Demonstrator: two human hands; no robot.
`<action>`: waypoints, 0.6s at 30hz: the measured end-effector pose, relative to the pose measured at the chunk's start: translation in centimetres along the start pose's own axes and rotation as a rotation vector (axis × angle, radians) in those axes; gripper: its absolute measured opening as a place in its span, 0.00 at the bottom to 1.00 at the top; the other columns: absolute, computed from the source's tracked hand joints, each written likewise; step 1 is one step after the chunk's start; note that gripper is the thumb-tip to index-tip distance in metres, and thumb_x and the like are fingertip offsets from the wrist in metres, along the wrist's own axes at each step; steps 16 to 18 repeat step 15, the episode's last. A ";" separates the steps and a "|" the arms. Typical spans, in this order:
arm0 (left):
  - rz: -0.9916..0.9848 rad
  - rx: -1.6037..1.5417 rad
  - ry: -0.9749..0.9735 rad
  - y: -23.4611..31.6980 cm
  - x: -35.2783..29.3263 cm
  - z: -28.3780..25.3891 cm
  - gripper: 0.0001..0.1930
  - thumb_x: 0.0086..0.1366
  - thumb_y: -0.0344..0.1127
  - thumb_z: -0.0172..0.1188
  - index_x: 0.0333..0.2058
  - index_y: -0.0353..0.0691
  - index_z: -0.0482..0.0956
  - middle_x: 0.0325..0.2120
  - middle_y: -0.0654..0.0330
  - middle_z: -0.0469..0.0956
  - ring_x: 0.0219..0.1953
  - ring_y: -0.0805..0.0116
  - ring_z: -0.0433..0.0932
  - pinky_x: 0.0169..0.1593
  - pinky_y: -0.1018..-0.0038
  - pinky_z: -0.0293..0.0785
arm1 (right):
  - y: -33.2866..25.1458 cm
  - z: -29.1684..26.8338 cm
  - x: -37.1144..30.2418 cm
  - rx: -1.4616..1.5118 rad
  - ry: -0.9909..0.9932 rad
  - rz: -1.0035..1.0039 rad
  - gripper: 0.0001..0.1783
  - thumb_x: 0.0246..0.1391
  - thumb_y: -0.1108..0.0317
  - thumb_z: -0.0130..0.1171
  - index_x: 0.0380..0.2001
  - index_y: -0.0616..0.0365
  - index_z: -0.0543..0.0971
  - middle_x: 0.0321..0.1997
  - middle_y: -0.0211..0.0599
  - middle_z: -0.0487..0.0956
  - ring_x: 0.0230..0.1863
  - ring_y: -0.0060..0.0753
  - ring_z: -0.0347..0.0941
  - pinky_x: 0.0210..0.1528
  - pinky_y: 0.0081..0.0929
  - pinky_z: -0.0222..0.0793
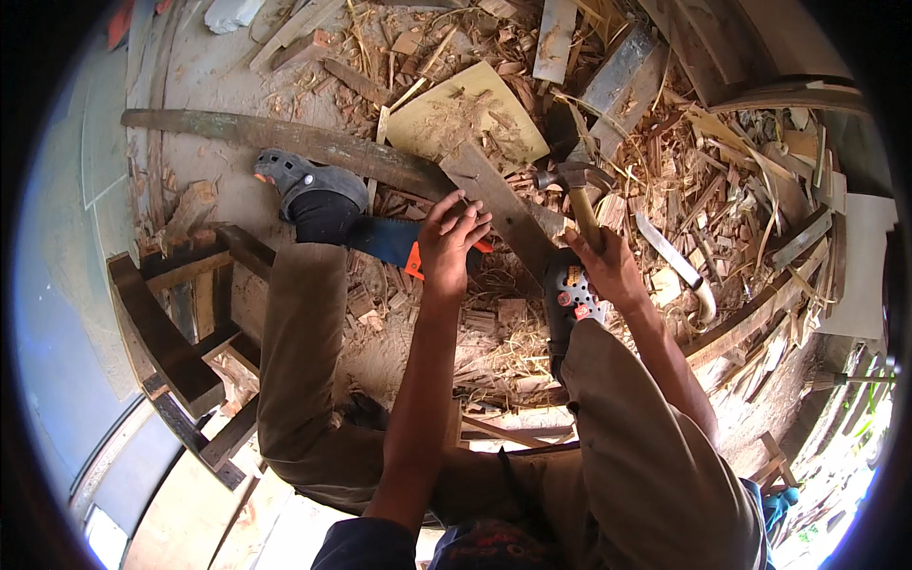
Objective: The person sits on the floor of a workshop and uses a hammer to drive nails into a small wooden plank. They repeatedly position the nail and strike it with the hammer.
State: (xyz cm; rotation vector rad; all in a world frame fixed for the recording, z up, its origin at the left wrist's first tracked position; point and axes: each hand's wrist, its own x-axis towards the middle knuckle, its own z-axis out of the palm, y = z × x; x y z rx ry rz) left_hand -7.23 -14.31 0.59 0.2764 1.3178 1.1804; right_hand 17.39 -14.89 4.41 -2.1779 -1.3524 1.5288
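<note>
My right hand [613, 269] is closed round the wooden handle of a claw hammer [583, 211], whose dark head is raised beside a board. My left hand [453, 237] is held over the near side of that narrow wooden board [508, 211], its fingers curled together. Anything small between those fingertips is too fine to make out. The board slants from the far left down toward my right clog [577, 293]. Beneath and beside my left hand lies a flat blue piece with orange ends [382, 237], perhaps a handsaw, partly hidden by my wrist and leg.
Wood chips and offcuts [665, 190] cover the floor. A long curved beam [285, 138] runs across to the left, next to a square yellowish panel [465, 119]. A blade with a curved pale handle [676, 255] lies to the right. A dark wooden frame [166, 332] stands at left.
</note>
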 end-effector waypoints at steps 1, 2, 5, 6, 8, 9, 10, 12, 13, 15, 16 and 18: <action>0.006 -0.005 0.008 0.0 -0.2 0.0 0.21 0.66 0.31 0.64 0.55 0.31 0.71 0.43 0.48 0.81 0.41 0.60 0.83 0.48 0.66 0.80 | -0.2 0.0 -0.2 0.008 0.004 0.030 0.36 0.58 0.39 0.60 0.40 0.71 0.77 0.28 0.48 0.78 0.27 0.35 0.77 0.31 0.35 0.72; 0.005 0.020 0.010 -0.1 -0.3 -0.2 0.21 0.66 0.32 0.63 0.55 0.32 0.71 0.43 0.49 0.80 0.42 0.60 0.82 0.49 0.65 0.80 | -0.3 0.0 -0.2 0.016 0.011 0.058 0.36 0.57 0.39 0.60 0.41 0.71 0.77 0.28 0.48 0.78 0.27 0.35 0.77 0.31 0.35 0.72; 0.007 0.062 0.028 -0.2 -0.2 -1.0 0.19 0.68 0.35 0.61 0.55 0.34 0.72 0.42 0.51 0.80 0.44 0.60 0.81 0.50 0.63 0.79 | 0.2 -0.1 0.5 0.026 -0.053 0.134 0.36 0.58 0.39 0.59 0.43 0.70 0.77 0.29 0.49 0.79 0.28 0.35 0.78 0.31 0.34 0.72; 0.013 0.058 0.045 -0.3 0.0 -1.5 0.18 0.69 0.36 0.60 0.54 0.34 0.72 0.42 0.51 0.80 0.44 0.59 0.81 0.50 0.63 0.79 | 0.0 -0.2 0.5 0.033 -0.078 0.163 0.36 0.58 0.39 0.59 0.43 0.70 0.77 0.29 0.48 0.79 0.28 0.35 0.78 0.31 0.34 0.72; 0.042 0.031 0.053 -0.3 0.1 -2.0 0.17 0.70 0.38 0.59 0.51 0.34 0.73 0.42 0.50 0.80 0.44 0.58 0.81 0.50 0.63 0.79 | 0.5 0.7 0.0 0.036 0.007 -0.046 0.25 0.63 0.49 0.56 0.37 0.66 0.77 0.23 0.43 0.77 0.25 0.36 0.76 0.27 0.36 0.70; 0.065 0.008 0.046 -0.1 0.1 -2.1 0.17 0.71 0.40 0.58 0.50 0.34 0.72 0.43 0.49 0.80 0.45 0.58 0.81 0.50 0.62 0.79 | 0.7 1.0 -0.5 -0.024 0.039 -0.155 0.22 0.64 0.52 0.55 0.36 0.65 0.77 0.22 0.42 0.76 0.24 0.36 0.75 0.25 0.36 0.69; 0.087 -0.016 0.039 -0.1 0.1 -2.2 0.17 0.71 0.42 0.57 0.49 0.34 0.72 0.44 0.49 0.79 0.45 0.57 0.81 0.50 0.62 0.79 | 1.0 0.9 -1.1 0.033 -0.013 -0.149 0.18 0.64 0.57 0.56 0.40 0.65 0.75 0.27 0.44 0.76 0.25 0.34 0.75 0.25 0.36 0.69; 0.126 0.062 0.038 0.8 0.3 -2.2 0.18 0.72 0.44 0.55 0.48 0.34 0.71 0.48 0.44 0.78 0.51 0.54 0.78 0.53 0.58 0.77 | -0.1 1.1 -2.9 0.151 -0.122 -0.129 0.16 0.63 0.65 0.57 0.48 0.64 0.70 0.35 0.48 0.77 0.28 0.32 0.75 0.25 0.34 0.70; 0.147 0.091 0.022 1.2 0.5 -2.2 0.18 0.72 0.44 0.54 0.49 0.34 0.71 0.50 0.43 0.77 0.53 0.53 0.77 0.54 0.57 0.76 | 0.2 1.6 -3.2 0.253 -0.162 -0.212 0.20 0.61 0.63 0.60 0.50 0.64 0.68 0.36 0.49 0.77 0.28 0.33 0.76 0.26 0.35 0.71; 0.160 0.126 0.014 2.1 0.7 -1.5 0.18 0.72 0.44 0.55 0.50 0.35 0.70 0.51 0.41 0.76 0.56 0.50 0.76 0.57 0.55 0.74 | 0.7 1.9 -3.1 0.348 -0.202 -0.306 0.25 0.59 0.62 0.63 0.52 0.63 0.66 0.37 0.50 0.78 0.29 0.34 0.76 0.27 0.35 0.72; 0.160 0.126 0.014 2.1 0.7 -1.5 0.18 0.72 0.44 0.55 0.50 0.35 0.70 0.51 0.41 0.76 0.56 0.50 0.76 0.57 0.55 0.74 | 0.7 1.9 -3.1 0.348 -0.202 -0.306 0.25 0.59 0.62 0.63 0.52 0.63 0.66 0.37 0.50 0.78 0.29 0.34 0.76 0.27 0.35 0.72; 0.160 0.126 0.014 2.1 0.7 -1.5 0.18 0.72 0.44 0.55 0.50 0.35 0.70 0.51 0.41 0.76 0.56 0.50 0.76 0.57 0.55 0.74 | 0.7 1.9 -3.1 0.348 -0.202 -0.306 0.25 0.59 0.62 0.63 0.52 0.63 0.66 0.37 0.50 0.78 0.29 0.34 0.76 0.27 0.35 0.72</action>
